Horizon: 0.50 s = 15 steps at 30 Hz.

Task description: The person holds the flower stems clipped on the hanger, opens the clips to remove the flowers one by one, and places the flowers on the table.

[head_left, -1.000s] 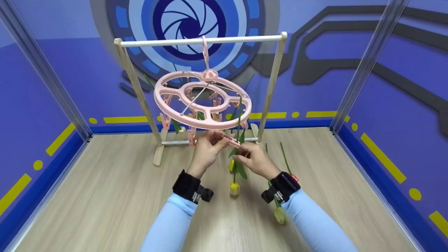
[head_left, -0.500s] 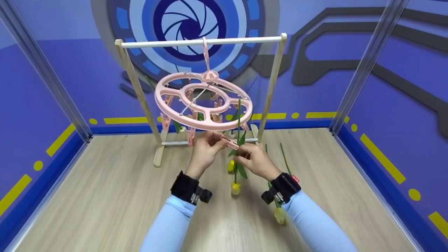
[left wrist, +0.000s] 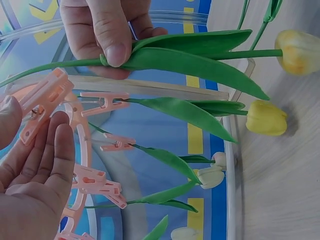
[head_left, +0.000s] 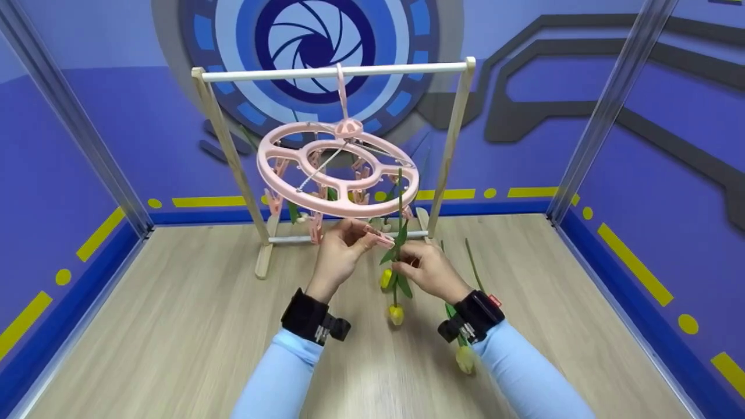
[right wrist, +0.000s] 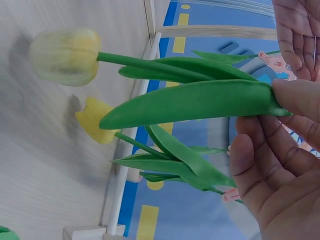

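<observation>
My left hand [head_left: 339, 253] pinches a pink clothespin [left wrist: 45, 107] that belongs to a round pink hanging dryer [head_left: 349, 208]. In my right hand [head_left: 430, 270] a pale yellow tulip [left wrist: 300, 52] is pinched by its stem at the base of the leaves, bloom downward. Its bare stem end points up past the dryer's ring and runs close beside the clothespin. Just behind it a brighter yellow tulip [left wrist: 266, 118] hangs upside down from another clothespin [left wrist: 106, 101]. Further back, white tulips [left wrist: 211, 177] hang the same way.
The dryer hooks onto the top rod [head_left: 262, 74] of a wooden stand [head_left: 457, 137]. Several other clothespins dangle below the ring, such as one clothespin [head_left: 316, 228] at the front. A pale tulip [head_left: 465, 359] lies on the table under my right wrist, with another green stem [head_left: 474, 265] nearby.
My left hand with the clothespin has shifted slightly left. The held tulip's bloom has swung a little to the right, and its stem end has dropped slightly. Both grips look the same.
</observation>
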Each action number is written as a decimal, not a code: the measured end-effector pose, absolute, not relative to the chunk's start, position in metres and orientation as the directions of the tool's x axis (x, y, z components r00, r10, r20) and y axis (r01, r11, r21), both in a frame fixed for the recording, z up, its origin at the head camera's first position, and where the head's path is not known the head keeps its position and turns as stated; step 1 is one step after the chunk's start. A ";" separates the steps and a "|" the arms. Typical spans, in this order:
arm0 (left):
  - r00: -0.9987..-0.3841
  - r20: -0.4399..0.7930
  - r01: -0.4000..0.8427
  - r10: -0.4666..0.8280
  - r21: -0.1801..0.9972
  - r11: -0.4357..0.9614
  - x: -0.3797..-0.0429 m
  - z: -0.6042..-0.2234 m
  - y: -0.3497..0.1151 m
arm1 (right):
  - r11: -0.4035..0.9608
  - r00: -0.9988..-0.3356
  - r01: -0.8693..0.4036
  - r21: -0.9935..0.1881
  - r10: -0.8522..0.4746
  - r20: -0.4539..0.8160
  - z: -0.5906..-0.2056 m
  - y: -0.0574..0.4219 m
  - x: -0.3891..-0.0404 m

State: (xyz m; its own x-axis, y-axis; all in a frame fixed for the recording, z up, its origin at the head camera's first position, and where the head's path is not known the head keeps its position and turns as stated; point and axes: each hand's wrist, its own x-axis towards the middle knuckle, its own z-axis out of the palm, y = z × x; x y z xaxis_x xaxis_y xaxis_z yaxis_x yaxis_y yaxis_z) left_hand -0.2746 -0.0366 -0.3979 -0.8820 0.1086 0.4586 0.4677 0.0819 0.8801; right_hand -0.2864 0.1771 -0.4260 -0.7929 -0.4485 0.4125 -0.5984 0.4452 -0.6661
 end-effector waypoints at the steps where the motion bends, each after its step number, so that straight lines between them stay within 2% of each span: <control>1: -0.880 0.462 0.471 0.109 0.878 0.085 -0.274 -0.398 -0.037 | 0.445 -0.793 -0.598 -0.667 -0.449 0.412 -0.426 0.178 -0.286; 9: -0.871 0.479 0.488 0.113 0.869 0.085 -0.273 -0.400 -0.038 | 0.425 -0.800 -0.581 -0.694 -0.455 0.392 -0.427 0.186 -0.283; 15: -0.874 0.475 0.483 0.103 0.873 0.070 -0.271 -0.402 -0.041 | 0.448 -0.793 -0.598 -0.665 -0.451 0.410 -0.429 0.193 -0.280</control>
State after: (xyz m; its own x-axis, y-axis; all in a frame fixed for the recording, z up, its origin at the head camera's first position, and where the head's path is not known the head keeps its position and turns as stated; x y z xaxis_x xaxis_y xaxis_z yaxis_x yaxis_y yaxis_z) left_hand -0.2711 -0.0409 -0.4024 -0.8737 0.1035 0.4754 0.4831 0.0702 0.8727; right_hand -0.2801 0.1930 -0.4285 -0.7931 -0.4507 0.4098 -0.5979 0.4475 -0.6650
